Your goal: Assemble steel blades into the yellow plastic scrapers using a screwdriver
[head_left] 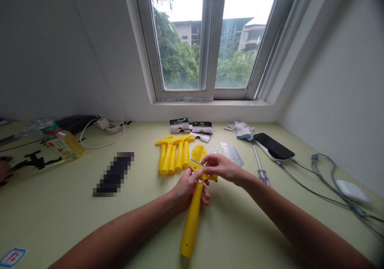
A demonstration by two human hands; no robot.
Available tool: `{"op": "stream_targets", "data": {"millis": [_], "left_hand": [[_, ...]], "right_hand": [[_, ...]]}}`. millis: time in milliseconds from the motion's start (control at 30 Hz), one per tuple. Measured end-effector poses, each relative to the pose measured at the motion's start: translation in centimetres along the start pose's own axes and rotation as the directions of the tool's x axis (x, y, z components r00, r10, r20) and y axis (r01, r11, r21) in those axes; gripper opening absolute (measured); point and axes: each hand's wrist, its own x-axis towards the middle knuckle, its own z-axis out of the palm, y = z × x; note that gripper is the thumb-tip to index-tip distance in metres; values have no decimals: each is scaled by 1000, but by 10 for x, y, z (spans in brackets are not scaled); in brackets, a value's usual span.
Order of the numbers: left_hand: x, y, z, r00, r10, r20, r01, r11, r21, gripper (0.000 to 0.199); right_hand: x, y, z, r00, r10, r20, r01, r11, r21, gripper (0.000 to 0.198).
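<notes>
My left hand (184, 189) is closed around the neck of a yellow scraper (192, 221), whose long handle slants down toward me. Across the scraper's head lies a thin grey metal blade (197, 163). The fingertips of my right hand (223, 168) pinch the blade's right end against the head; part of the head is hidden by my fingers. Just beyond are loose yellow plastic pieces (197, 152). Small silvery screws (214, 151) lie behind my right hand, and flat metal blades (232, 153) rest to its right.
Several yellow scraper handles (172, 157) lie behind left, with black-and-white packets (202, 127) beyond. At right are a screwdriver (260, 165), gloves (242, 130), a phone (274, 145) and cables (333, 197). A bottle (66, 144) lies at left; a person's hand (4, 169) shows at the edge.
</notes>
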Motion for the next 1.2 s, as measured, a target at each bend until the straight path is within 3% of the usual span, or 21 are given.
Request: {"op": "stream_targets", "data": {"millis": [100,200,300,400,567,833,1033,1200], "left_hand": [[-4,-1,1,1000,-30,5,30,999,26,31],[-7,-4,4,999,16,-43,-15,999,45,30],[-9,-5,8,996,35,-87,-29,998,63,33],[-10,-4,9,994,43,-98,-35,996,81,36],[-11,-4,11,994,68,-88,-58,992,115,37],[-10,-6,11,994,87,-68,-78,989,122,31],[-11,-4,11,996,74,-55,-67,991,115,31],[-13,-4,11,996,75,-48,-68,990,124,34]], "right_hand": [[0,-4,-1,1000,21,1,-21,997,-74,35],[-1,-10,-21,998,-17,-67,-2,963,-269,30],[-3,-14,-59,953,-161,-256,-23,806,-591,27],[-6,-12,-90,946,-170,-275,-100,654,-749,23],[1,2,-92,966,-147,-212,-97,555,-826,20],[24,16,-87,950,-166,-266,-177,414,-893,21],[25,19,-82,933,-153,-325,-249,374,-893,21],[26,20,-80,931,-127,-342,-266,407,-874,18]]}}
